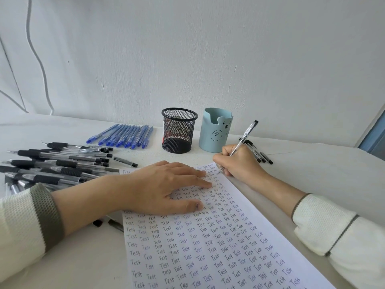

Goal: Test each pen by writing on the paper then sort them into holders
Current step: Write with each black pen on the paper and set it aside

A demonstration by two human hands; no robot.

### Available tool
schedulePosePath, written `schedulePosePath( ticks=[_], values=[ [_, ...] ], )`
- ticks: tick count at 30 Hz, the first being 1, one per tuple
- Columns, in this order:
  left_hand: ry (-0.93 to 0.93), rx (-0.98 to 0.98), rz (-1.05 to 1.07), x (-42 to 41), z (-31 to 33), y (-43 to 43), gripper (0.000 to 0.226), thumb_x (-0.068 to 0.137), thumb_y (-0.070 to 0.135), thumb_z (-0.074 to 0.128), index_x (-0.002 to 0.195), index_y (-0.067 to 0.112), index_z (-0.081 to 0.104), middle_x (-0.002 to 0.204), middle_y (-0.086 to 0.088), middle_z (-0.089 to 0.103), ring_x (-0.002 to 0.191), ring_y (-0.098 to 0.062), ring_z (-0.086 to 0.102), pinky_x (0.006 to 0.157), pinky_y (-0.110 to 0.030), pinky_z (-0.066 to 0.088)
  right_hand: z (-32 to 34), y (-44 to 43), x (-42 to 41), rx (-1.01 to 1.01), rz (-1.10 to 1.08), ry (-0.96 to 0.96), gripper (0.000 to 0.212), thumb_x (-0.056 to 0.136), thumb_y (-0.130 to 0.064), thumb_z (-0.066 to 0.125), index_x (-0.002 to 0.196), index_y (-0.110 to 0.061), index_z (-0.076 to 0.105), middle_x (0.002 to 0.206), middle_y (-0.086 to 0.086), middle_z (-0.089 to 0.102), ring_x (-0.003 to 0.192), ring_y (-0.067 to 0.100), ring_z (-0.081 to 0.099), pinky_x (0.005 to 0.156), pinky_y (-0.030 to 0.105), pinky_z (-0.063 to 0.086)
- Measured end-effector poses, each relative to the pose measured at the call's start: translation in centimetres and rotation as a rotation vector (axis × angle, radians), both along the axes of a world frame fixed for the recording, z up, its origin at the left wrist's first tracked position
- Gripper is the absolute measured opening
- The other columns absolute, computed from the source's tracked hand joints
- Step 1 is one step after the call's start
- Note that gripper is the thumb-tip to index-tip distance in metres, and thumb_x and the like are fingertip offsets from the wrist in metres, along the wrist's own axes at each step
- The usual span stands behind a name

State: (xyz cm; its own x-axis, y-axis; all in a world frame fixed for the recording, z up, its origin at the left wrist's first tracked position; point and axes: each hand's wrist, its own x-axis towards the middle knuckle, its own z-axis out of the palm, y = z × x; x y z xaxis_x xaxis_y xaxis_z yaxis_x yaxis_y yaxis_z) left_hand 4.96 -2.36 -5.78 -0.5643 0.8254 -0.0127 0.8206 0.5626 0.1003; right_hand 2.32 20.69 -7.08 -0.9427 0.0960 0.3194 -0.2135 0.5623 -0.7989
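Clear pen [248, 132] being gripped in right hand [239, 163], tip touching paper [208, 247]; I am seeing left hand [158, 186] pressing it, fingers flat.

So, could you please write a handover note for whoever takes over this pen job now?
Left hand flat on the paper.
Right hand grips a pen, tip at the paper's far corner.
Black pens piled left, blue pens rowed behind them, other pens behind the right hand.
No pens show above the mesh holder or blue holder.
Done: paper nearly full of "Test".
Left: sorting.
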Motion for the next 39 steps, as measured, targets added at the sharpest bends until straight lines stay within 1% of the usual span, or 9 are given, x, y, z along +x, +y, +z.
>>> schedulePosePath(
  ticks=[6, 10, 13, 17, 20, 24, 29, 33, 39],
  values=[
    [-0.004, -0.006, 0.001, 0.1, 0.1, 0.0, 0.06, 0.09, 0.074, 0.027, 0.147, 0.056, 0.022, 0.157, 0.031, 0.013, 0.142, 0.009, 0.012, 0.12, -0.027, 0.011, 1.2, 0.7, 0.0, -0.23, -0.028, -0.006, 0.041, 0.097, -0.019, 0.054, 0.056, -0.014, 0.053, 0.053, 0.005, 0.055, 0.041, 0.012, 0.038, 0.043, 0.021, 0.031],
    [-0.005, 0.0, -0.004, 0.1, 0.1, 0.0, 0.061, 0.089, 0.074, 0.026, 0.147, 0.055, 0.022, 0.157, 0.03, 0.014, 0.142, 0.009, 0.013, 0.12, -0.025, 0.009, 2.5, 1.5, 0.2, -0.349, -0.018, -0.009, 0.034, 0.101, -0.048, 0.043, 0.099, -0.018, 0.058, 0.042, 0.001, 0.042, 0.035, 0.011, 0.033, 0.038, 0.018, 0.027],
    [-0.006, -0.004, -0.007, 0.1, 0.1, 0.0, 0.061, 0.09, 0.075, 0.026, 0.147, 0.055, 0.022, 0.157, 0.031, 0.013, 0.142, 0.009, 0.012, 0.12, -0.026, 0.01, 3.1, 2.2, 0.1, -0.44, -0.021, 0.007, 0.035, 0.107, -0.039, 0.03, 0.114, -0.019, 0.058, 0.044, -0.001, 0.048, 0.036, 0.01, 0.035, 0.037, 0.016, 0.026],
    [-0.004, 0.004, -0.013, 0.0, 0.1, -0.1, 0.061, 0.089, 0.075, 0.026, 0.147, 0.056, 0.021, 0.157, 0.031, 0.014, 0.142, 0.01, 0.013, 0.12, -0.027, 0.011, 3.8, 3.1, 0.0, -0.44, -0.132, 0.042, 0.029, 0.099, -0.03, 0.041, 0.099, -0.024, 0.069, 0.059, -0.003, 0.063, 0.051, 0.012, 0.039, 0.044, 0.023, 0.028],
    [-0.001, 0.009, -0.012, -0.2, -0.1, -0.1, 0.062, 0.088, 0.077, 0.024, 0.146, 0.057, 0.021, 0.157, 0.031, 0.015, 0.142, 0.01, 0.013, 0.12, -0.028, 0.011, 3.9, 4.1, 0.1, -0.458, -0.231, 0.119, 0.028, 0.1, -0.023, 0.041, 0.093, -0.017, 0.068, 0.048, -0.006, 0.056, 0.04, 0.007, 0.039, 0.04, 0.019, 0.029],
    [0.003, 0.018, -0.011, -0.2, -0.1, 0.0, 0.062, 0.088, 0.078, 0.024, 0.146, 0.057, 0.021, 0.156, 0.032, 0.015, 0.142, 0.011, 0.013, 0.119, -0.026, 0.011, 3.8, 5.2, 0.0, -0.453, -0.3, 0.145, 0.024, 0.098, -0.023, 0.043, 0.082, -0.018, 0.059, 0.047, -0.009, 0.053, 0.044, 0.011, 0.038, 0.045, 0.024, 0.031],
    [-0.003, 0.01, -0.01, -0.1, -0.1, -0.1, 0.062, 0.088, 0.078, 0.024, 0.146, 0.057, 0.021, 0.156, 0.033, 0.014, 0.141, 0.012, 0.012, 0.119, -0.025, 0.01, 3.7, 5.8, -0.4, -0.5, -0.146, 0.161, 0.016, 0.103, -0.027, 0.047, 0.093, -0.016, 0.052, 0.072, -0.002, 0.073, 0.044, 0.011, 0.051, 0.043, 0.019, 0.041],
    [0.002, 0.009, -0.011, -0.1, -0.1, -0.1, 0.063, 0.087, 0.078, 0.023, 0.146, 0.057, 0.021, 0.156, 0.032, 0.014, 0.142, 0.011, 0.012, 0.119, -0.025, 0.01, 3.5, 6.0, -0.7, -0.498, -0.074, 0.169, 0.017, 0.1, -0.031, 0.054, 0.092, -0.018, 0.046, 0.087, 0.006, 0.077, 0.052, 0.012, 0.061, 0.051, 0.018, 0.049],
    [-0.001, 0.001, -0.008, -0.1, 0.0, 0.0, 0.062, 0.088, 0.078, 0.023, 0.146, 0.057, 0.02, 0.156, 0.032, 0.014, 0.142, 0.011, 0.012, 0.119, -0.025, 0.009, 2.3, 7.2, -1.4, -0.239, -0.145, 0.295, 0.011, 0.091, -0.012, 0.068, 0.091, -0.023, 0.07, 0.085, -0.006, 0.07, 0.076, 0.004, 0.066, 0.079, 0.02, 0.051]
  ],
)
